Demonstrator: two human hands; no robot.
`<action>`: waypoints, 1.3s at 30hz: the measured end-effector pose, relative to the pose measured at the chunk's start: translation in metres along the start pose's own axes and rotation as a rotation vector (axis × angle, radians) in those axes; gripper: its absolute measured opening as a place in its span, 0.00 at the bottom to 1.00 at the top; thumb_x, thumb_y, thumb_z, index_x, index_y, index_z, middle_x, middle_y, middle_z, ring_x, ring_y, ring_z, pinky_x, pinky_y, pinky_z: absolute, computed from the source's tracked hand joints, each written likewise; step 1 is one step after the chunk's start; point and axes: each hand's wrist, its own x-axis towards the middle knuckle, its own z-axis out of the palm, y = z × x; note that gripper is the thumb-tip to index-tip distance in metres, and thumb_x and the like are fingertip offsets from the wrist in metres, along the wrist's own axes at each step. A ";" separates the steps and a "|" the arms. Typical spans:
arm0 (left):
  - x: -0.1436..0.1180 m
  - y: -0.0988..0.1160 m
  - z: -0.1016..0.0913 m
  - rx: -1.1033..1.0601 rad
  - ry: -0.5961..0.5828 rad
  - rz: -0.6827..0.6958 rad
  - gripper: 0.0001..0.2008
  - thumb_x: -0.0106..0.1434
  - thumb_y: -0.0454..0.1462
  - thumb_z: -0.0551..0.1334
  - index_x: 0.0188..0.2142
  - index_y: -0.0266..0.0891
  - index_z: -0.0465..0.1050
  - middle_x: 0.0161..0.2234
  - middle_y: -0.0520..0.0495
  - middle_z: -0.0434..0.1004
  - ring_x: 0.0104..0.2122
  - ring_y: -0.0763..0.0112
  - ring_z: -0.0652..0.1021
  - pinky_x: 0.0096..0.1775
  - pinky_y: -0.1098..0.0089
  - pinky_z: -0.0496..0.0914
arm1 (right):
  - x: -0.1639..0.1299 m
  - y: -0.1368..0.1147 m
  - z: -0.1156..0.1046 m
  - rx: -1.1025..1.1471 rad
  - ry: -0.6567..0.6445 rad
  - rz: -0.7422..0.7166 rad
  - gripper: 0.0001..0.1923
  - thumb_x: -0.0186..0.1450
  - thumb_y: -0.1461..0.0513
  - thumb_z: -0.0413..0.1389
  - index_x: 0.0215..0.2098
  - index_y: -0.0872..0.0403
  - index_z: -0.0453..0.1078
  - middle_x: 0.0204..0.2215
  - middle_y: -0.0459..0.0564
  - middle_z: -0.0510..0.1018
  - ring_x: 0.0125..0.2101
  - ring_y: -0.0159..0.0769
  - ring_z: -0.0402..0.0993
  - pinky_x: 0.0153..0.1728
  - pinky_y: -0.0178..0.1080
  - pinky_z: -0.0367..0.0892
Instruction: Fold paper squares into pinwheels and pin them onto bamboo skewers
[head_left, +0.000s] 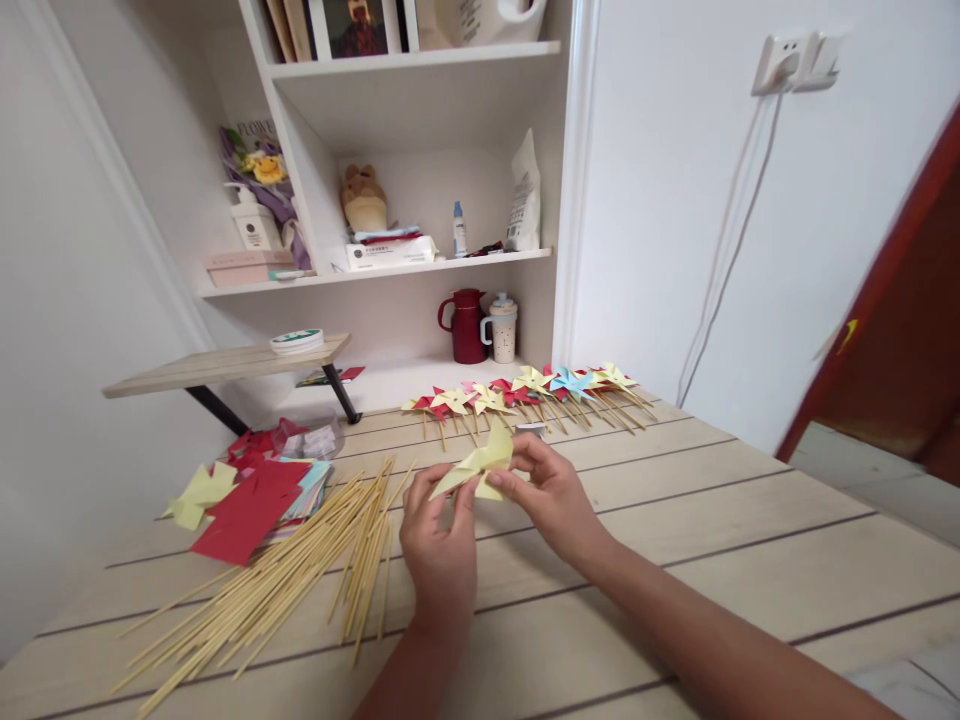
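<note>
My left hand (439,545) and my right hand (551,490) together hold a folded yellow paper pinwheel (480,462) just above the wooden table (712,560). The left fingers pinch its lower left flap and the right fingers pinch its centre and right side. A heap of thin bamboo sticks (300,570) lies to the left of my left hand. Beyond it sits a stack of red, yellow and blue paper squares (251,500). A row of finished pinwheels on sticks (525,392) lies along the far edge of the table.
A small clear bag (311,438) lies by the paper stack. A low wooden stand (225,368) holds a round tape roll. White shelves behind carry a red jug (466,327), a cup, bottles and boxes. A wall socket with cables (795,62) is at the upper right.
</note>
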 end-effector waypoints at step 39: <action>0.018 0.016 -0.028 0.073 -0.142 0.580 0.12 0.63 0.27 0.63 0.41 0.44 0.77 0.35 0.50 0.77 0.35 0.70 0.76 0.41 0.65 0.70 | -0.001 -0.021 -0.011 -0.255 -0.089 -0.605 0.03 0.67 0.61 0.60 0.35 0.51 0.75 0.31 0.50 0.79 0.36 0.40 0.75 0.39 0.45 0.69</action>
